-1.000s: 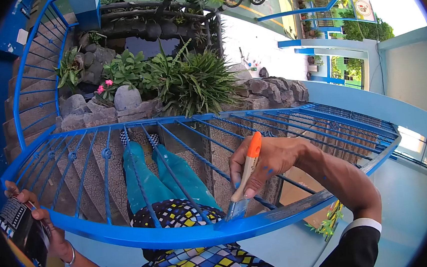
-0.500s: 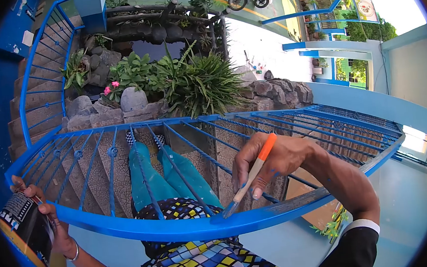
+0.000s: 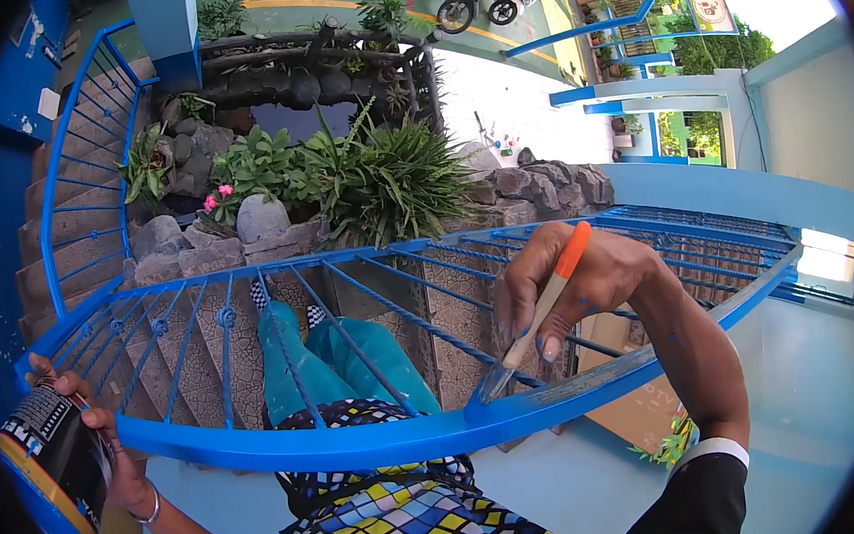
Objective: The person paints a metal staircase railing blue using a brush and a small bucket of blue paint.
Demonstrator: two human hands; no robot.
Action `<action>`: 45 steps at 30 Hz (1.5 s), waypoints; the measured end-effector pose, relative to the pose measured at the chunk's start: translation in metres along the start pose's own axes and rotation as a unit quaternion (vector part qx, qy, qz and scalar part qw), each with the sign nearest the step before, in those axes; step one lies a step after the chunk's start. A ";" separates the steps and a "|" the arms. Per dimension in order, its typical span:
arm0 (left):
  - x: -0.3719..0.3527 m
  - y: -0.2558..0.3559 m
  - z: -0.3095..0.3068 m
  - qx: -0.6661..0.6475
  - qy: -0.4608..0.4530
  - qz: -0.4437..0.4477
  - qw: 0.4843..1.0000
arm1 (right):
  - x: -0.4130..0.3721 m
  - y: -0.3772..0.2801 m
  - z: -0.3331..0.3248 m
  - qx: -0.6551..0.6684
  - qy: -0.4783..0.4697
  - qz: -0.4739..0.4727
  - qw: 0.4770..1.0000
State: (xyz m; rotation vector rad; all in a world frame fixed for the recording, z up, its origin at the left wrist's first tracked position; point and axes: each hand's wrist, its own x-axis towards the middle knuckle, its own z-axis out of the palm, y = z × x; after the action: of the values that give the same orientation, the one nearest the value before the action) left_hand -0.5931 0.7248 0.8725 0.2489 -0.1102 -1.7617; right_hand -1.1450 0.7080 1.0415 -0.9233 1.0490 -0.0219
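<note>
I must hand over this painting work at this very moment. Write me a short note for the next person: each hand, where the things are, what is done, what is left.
Right hand: fingers closed on the brush with the orange handle, bristles touching the top of the handrail.
Left hand: holds the paint can, tilted, beside the rail's left end.
Done: the rail to the left of the brush is solid blue.
Left: the grey worn stretch to the right of the brush is not yet painted.
</note>
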 end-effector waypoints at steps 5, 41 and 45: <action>0.005 -0.004 0.009 -0.008 -0.022 0.001 1.000 | -0.054 0.015 0.000 0.033 -0.020 0.032 0.999; -0.121 -0.271 0.363 -0.095 -0.031 -0.032 0.995 | -0.438 -0.103 -0.004 -0.223 0.346 -0.420 0.809; -0.146 -0.301 0.411 -0.095 -0.007 -0.020 0.995 | -0.444 -0.138 0.024 -0.224 0.342 -0.465 0.786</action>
State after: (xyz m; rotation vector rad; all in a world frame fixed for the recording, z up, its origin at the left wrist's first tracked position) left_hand -0.9472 0.9037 1.2239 0.1004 0.0526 -1.8002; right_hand -1.3097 0.8243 1.4614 -1.8933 1.1612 -1.0453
